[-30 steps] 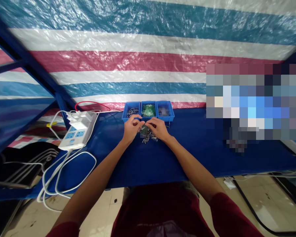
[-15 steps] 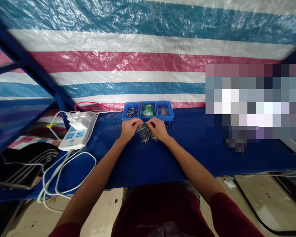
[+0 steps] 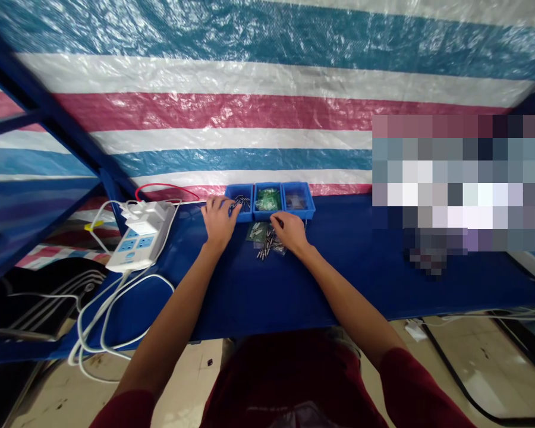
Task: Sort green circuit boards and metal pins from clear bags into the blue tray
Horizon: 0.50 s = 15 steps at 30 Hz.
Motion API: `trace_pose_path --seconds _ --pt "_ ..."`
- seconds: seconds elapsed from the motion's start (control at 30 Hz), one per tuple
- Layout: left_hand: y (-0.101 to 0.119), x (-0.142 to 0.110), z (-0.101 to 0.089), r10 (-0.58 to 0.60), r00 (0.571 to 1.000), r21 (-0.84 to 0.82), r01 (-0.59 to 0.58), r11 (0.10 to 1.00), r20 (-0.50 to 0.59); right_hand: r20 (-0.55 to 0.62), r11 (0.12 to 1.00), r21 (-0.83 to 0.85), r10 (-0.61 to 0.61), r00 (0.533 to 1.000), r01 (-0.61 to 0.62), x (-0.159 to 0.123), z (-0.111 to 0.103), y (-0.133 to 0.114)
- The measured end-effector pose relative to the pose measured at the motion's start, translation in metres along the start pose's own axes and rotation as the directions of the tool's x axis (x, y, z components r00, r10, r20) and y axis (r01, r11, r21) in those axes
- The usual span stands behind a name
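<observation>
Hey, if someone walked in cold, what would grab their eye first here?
The striped tarp fills the back. Below it, three small blue bins sit on the blue table; the left hand is at the left bin, the right hand beside loose metal parts. A white power strip lies left.

A striped tarp (image 3: 249, 113) hangs behind the blue surface (image 3: 294, 285); pale tiled floor (image 3: 196, 380) shows below, brightly lit.

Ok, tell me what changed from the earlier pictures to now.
The left hand left the small parts pile and reached up-left to the leftmost blue bin. The right hand stayed by the pile. The bins and the power strip did not move.
</observation>
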State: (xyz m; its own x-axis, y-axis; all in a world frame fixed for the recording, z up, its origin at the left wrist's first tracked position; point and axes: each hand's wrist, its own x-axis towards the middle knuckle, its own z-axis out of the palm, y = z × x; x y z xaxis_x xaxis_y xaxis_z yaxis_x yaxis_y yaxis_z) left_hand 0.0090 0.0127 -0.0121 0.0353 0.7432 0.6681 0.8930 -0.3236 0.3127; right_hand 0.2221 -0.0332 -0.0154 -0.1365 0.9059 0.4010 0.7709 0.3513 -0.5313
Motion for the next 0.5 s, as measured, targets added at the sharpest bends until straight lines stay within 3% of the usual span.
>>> trace_pose_path --seconds 0.13,0.23,0.37,0.43,0.5 --pt "0.005 -0.007 0.001 0.067 0.995 -0.001 -0.067 0.998 0.072 0.072 0.968 -0.206 0.159 0.985 -0.141 0.002 -0.008 0.001" --pt "0.01 -0.012 -0.004 0.173 0.98 -0.092 -0.164 0.982 0.096 0.136 0.937 -0.302 0.226 0.965 -0.177 0.003 -0.012 0.001" --pt "0.015 -0.018 -0.006 0.415 0.867 -0.303 -0.332 0.893 0.274 0.195 0.913 -0.361 0.275 0.941 -0.192 0.003 -0.017 -0.004" --pt "0.016 -0.021 -0.005 0.47 0.822 -0.341 -0.362 0.868 0.322 0.184 0.888 -0.393 0.331 0.926 -0.239 0.003 -0.022 -0.006" --pt "0.016 -0.023 -0.003 0.477 0.806 -0.34 -0.366 0.867 0.35 0.159 0.858 -0.424 0.387 0.908 -0.291 0.004 -0.028 -0.006"
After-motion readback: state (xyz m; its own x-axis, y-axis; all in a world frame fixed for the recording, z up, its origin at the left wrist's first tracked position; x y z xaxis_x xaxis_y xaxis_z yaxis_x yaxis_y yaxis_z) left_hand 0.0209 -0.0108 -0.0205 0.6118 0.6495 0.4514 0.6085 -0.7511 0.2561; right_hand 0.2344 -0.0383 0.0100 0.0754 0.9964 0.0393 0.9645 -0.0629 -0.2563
